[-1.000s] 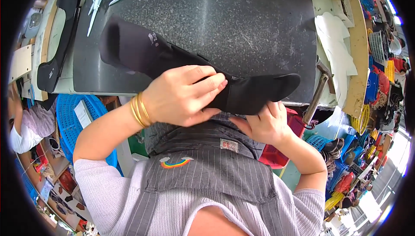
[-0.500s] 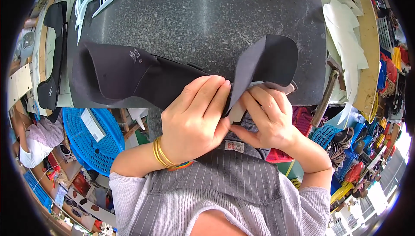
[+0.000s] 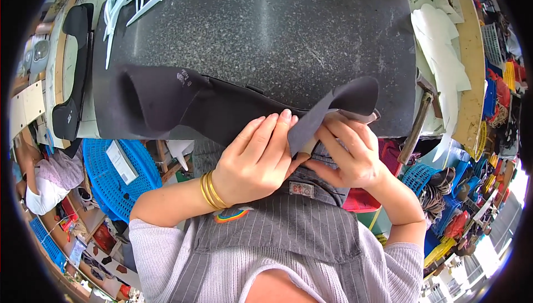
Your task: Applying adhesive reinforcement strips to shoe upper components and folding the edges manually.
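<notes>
Where its left end curls beside the dark slab's (image 3: 266, 42) near edge, the black piece (image 3: 219, 108) looks light, soft and floppy; its middle seems the surest hold. There the left hand (image 3: 250, 164) pinches it, fingers nearly closed; rightward along that edge, the right hand (image 3: 352, 156) half-curls beneath the flap, its grip unclear.

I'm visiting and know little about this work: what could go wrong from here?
The black piece might slip or crease, since its end is bent up between the left-hand grip and the right-hand grip.
That raised end seems to cover part of the right-hand grip, so a slip might go unnoticed.
The hammer juts past the dark tabletop's front edge; a bump could knock it off.
</notes>
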{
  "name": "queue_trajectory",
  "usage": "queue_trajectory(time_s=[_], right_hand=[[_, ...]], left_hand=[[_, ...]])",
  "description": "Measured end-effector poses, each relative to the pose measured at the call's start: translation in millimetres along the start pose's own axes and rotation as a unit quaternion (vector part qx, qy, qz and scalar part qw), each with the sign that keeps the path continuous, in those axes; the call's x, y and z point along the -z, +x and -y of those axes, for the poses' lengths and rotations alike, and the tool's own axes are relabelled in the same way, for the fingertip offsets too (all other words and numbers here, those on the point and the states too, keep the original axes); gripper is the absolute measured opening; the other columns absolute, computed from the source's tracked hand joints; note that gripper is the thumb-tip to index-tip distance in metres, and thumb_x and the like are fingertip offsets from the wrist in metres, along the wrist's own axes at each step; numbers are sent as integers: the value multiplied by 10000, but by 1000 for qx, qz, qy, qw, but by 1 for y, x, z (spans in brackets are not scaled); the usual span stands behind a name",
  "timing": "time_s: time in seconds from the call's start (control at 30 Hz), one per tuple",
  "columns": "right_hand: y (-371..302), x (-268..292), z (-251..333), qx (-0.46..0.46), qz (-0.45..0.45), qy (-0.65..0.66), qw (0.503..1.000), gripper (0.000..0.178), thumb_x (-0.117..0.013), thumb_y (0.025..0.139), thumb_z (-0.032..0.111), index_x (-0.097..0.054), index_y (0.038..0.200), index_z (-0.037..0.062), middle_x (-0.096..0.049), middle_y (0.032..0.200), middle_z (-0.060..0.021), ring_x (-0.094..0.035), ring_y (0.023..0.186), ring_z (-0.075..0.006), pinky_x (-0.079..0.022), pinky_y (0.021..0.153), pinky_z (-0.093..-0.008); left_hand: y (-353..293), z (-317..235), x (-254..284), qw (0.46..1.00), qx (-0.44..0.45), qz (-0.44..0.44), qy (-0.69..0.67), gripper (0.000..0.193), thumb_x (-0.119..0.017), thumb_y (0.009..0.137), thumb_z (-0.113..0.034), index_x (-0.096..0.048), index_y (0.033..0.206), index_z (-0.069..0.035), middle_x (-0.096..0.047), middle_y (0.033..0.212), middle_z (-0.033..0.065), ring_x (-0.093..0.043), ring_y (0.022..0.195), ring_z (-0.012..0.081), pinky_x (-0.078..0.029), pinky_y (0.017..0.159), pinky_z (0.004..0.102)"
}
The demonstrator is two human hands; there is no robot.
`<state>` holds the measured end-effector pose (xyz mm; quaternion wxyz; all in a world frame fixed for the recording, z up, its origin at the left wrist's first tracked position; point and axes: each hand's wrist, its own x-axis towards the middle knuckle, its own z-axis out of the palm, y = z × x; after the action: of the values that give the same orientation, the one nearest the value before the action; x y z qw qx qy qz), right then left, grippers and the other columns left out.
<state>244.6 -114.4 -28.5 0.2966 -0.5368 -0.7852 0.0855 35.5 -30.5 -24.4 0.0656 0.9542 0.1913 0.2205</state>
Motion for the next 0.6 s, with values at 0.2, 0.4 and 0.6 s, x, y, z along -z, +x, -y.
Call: queue_trajectory(time_s=[0.2,0.4,0.6], right_hand=[[4,4,12,-36,42,-88,995,678,-780,733,332,-595,1253,-61,-539,1319,-175,-555,1169,-292,-483,938,-399],[-3,-5,13,-20,7,-109,994,703,-750,762,404,-581,1280,-40,-525,1349,-153,-520,1167,-286,-442,986,-405],[0,-14,27,-53,17,-166,984,744,-729,752,463,-575,1287,-30,-529,1355,-147,-501,1174,-296,-401,986,-433]], left_hand=[[25,-1,8,979,101,-24,-177,152,-671,830,-96,-627,894,35,-615,950,170,-604,857,326,-516,757,391],[50,22,23,886,278,77,-363,291,-546,988,-169,-474,792,33,-524,727,205,-495,622,369,-412,575,420],[56,31,20,812,334,123,-463,341,-551,1004,-218,-466,785,29,-392,600,118,-334,594,105,-369,518,336]])
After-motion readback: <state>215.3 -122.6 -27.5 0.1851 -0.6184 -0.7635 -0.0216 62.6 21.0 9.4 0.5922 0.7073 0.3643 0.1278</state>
